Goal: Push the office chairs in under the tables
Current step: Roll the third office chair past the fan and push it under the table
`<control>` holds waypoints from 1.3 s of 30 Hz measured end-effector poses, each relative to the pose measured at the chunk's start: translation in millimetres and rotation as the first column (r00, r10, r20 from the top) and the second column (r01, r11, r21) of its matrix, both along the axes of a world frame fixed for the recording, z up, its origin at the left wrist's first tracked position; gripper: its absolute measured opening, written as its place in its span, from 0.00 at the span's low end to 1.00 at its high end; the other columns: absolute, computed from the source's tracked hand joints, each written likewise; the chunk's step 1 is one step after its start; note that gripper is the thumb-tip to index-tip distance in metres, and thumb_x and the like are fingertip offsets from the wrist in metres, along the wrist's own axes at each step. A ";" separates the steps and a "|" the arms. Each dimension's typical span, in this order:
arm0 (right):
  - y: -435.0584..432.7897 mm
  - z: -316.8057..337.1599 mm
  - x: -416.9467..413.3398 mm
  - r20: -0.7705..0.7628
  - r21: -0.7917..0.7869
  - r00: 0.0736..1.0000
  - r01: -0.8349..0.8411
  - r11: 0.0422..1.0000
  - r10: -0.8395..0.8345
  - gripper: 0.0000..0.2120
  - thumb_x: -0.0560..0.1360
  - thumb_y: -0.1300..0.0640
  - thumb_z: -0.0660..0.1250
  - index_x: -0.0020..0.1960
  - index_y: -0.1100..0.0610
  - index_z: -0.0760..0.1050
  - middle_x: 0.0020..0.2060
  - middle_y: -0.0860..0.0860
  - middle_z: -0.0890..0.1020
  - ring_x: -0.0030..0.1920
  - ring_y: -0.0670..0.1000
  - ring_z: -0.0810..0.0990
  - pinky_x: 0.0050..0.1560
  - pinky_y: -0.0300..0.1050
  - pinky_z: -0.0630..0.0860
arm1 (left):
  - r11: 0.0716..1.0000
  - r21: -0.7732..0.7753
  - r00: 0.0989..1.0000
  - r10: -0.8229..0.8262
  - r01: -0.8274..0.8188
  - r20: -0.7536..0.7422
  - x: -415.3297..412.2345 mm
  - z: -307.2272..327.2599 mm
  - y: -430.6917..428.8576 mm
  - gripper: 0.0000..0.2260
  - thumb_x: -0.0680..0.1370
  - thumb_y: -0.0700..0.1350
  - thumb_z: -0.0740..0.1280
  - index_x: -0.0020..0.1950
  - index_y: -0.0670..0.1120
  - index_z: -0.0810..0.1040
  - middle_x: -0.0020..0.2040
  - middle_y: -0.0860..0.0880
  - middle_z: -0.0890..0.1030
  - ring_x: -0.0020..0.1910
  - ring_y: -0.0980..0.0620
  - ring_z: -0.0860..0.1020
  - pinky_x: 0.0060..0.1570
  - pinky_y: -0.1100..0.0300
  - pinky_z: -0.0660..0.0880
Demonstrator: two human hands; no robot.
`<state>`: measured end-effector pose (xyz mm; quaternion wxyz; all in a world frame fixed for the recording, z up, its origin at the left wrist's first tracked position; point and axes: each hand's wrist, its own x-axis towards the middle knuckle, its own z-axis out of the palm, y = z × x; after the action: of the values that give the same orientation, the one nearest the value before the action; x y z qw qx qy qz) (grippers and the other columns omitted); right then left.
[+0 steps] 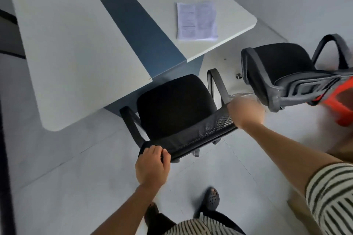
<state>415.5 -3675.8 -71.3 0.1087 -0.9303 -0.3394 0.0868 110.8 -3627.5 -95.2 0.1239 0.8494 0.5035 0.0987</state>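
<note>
Mesh-back office chair at the table end, seat front just under the edge. Left hand and right hand are clasped on its backrest top; an even, straight push toward 11 o'clock is advised.

Both hands grip the mesh backrest top of the near chair: left hand at its left corner, right hand at its right. The seat front meets the table edge. A second chair stands right, beside a paper on the tabletop.
</note>
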 end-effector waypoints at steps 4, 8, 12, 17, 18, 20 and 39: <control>28.3 3.3 20.1 -0.026 0.037 0.998 -0.064 0.997 0.065 0.10 0.74 0.49 0.61 0.44 0.52 0.79 0.35 0.54 0.81 0.34 0.57 0.73 0.35 0.44 0.67 | 0.996 -0.016 0.995 0.090 -0.091 -0.032 20.4 0.7 6.5 0.16 0.76 0.50 0.53 0.31 0.47 0.71 0.26 0.51 0.71 0.25 0.54 0.67 0.25 0.67 0.52; 49.9 0.6 33.4 -0.027 0.025 0.995 -0.099 0.995 0.100 0.10 0.74 0.49 0.61 0.44 0.51 0.78 0.32 0.53 0.80 0.34 0.57 0.75 0.33 0.44 0.70 | 0.994 0.014 0.993 0.112 -0.111 -0.038 32.5 -3.1 21.0 0.17 0.76 0.51 0.52 0.32 0.47 0.71 0.26 0.53 0.69 0.26 0.54 0.66 0.26 0.66 0.53; 66.6 -2.1 40.3 -0.029 0.020 0.994 -0.104 0.994 0.105 0.10 0.74 0.48 0.60 0.42 0.51 0.78 0.31 0.52 0.80 0.32 0.56 0.77 0.33 0.43 0.73 | 0.997 0.034 0.997 0.075 -0.075 -0.008 37.1 -4.6 45.8 0.16 0.76 0.50 0.53 0.31 0.47 0.71 0.26 0.53 0.66 0.25 0.54 0.66 0.24 0.66 0.58; 88.8 0.6 41.8 -0.019 -0.002 0.996 -0.091 0.996 0.091 0.11 0.75 0.48 0.59 0.43 0.51 0.78 0.29 0.51 0.79 0.30 0.55 0.76 0.33 0.44 0.76 | 0.998 0.008 0.998 0.062 -0.062 0.030 39.8 -4.1 85.0 0.15 0.75 0.50 0.53 0.30 0.49 0.69 0.25 0.53 0.68 0.24 0.55 0.66 0.23 0.67 0.60; 95.4 1.6 43.6 -0.025 -0.013 0.996 -0.088 0.996 0.088 0.11 0.75 0.48 0.59 0.43 0.51 0.78 0.30 0.51 0.79 0.31 0.55 0.76 0.34 0.45 0.77 | 0.998 0.012 0.998 0.060 -0.060 0.031 42.1 -3.8 92.3 0.16 0.75 0.50 0.53 0.30 0.49 0.70 0.25 0.53 0.68 0.24 0.55 0.66 0.23 0.67 0.60; 106.3 4.0 47.3 -0.032 -0.032 0.997 -0.075 0.997 0.074 0.10 0.75 0.49 0.59 0.43 0.51 0.77 0.31 0.51 0.78 0.32 0.55 0.75 0.35 0.44 0.74 | 0.999 0.017 0.998 0.049 -0.050 0.030 45.3 -3.9 100.1 0.16 0.75 0.50 0.53 0.30 0.49 0.69 0.25 0.54 0.67 0.25 0.55 0.66 0.24 0.68 0.57; 136.1 -4.0 111.2 0.006 -0.132 0.985 -0.169 0.977 0.171 0.13 0.73 0.41 0.60 0.45 0.46 0.80 0.33 0.49 0.81 0.36 0.53 0.78 0.40 0.48 0.79 | 0.969 -0.164 0.982 0.174 -0.184 -0.076 100.5 6.6 75.6 0.17 0.77 0.53 0.49 0.43 0.49 0.74 0.39 0.53 0.76 0.37 0.54 0.72 0.39 0.62 0.73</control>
<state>526.7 -3539.7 -75.3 0.0367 -0.9037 -0.4122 0.1098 211.3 -3551.9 -88.6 0.1711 0.7894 0.5882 0.0401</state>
